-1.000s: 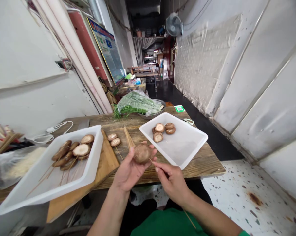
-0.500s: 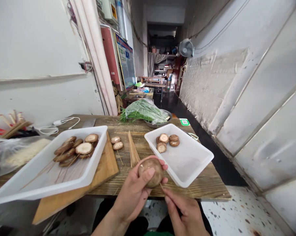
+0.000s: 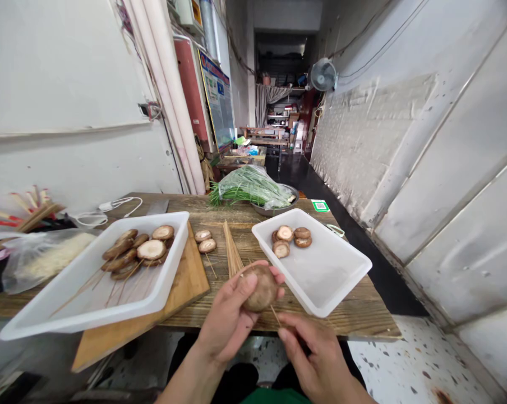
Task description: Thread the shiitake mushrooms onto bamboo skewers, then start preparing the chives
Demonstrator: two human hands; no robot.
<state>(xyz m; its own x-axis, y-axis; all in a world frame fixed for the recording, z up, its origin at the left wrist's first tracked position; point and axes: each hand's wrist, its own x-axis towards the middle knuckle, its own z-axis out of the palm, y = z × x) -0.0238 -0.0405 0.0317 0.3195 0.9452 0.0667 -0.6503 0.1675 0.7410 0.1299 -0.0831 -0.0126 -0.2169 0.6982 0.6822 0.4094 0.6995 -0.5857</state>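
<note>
My left hand (image 3: 232,314) is closed round a large brown mushroom cap (image 3: 259,289), thumb on top and fingers beneath. A thin wooden skewer (image 3: 276,315) runs from the cap's lower right edge to my right hand (image 3: 310,350), which pinches it. Its inner end is hidden by the cap. Just beyond lies a bundle of bare skewers (image 3: 231,249). Two mushrooms (image 3: 206,246) with a skewer rest on the table to the left. Skewered mushrooms (image 3: 151,249) fill part of the left white tray (image 3: 181,235). Several loose mushrooms (image 3: 281,249) sit in the right white tray (image 3: 341,286).
The left tray stands partly on a wooden cutting board (image 3: 194,286). Bagged green chives (image 3: 249,188) lie over a metal bowl (image 3: 293,196) at the table's back. A plastic bag of pale food (image 3: 47,258) and a white cable (image 3: 97,213) are at left.
My right hand has drawn slightly down and away from the cap, so more of the skewer shows between them. A thin tip now seems visible near the cap's upper left edge. The camera view has shifted slightly.
</note>
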